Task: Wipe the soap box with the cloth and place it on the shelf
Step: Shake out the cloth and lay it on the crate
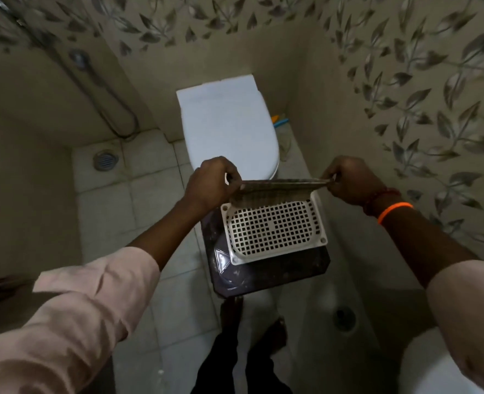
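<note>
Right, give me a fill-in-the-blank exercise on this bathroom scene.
1. Both hands, left hand and right hand, stretch the dark patterned cloth between ____.
2. The white perforated plastic soap box rests on a dark ____ tray.
3. The right wrist wears an ____ band.
4. The white toilet lid is ____.

Missing: them; plastic; orange; closed

Both arms reached forward, forearms bare below pushed-up pink sleeves. The left hand (211, 180) pinched the left end of the cloth (277, 190), fingers curled, knuckles up. The right hand (349, 179) pinched the cloth's right end likewise, an orange band and red thread at its wrist.
</note>
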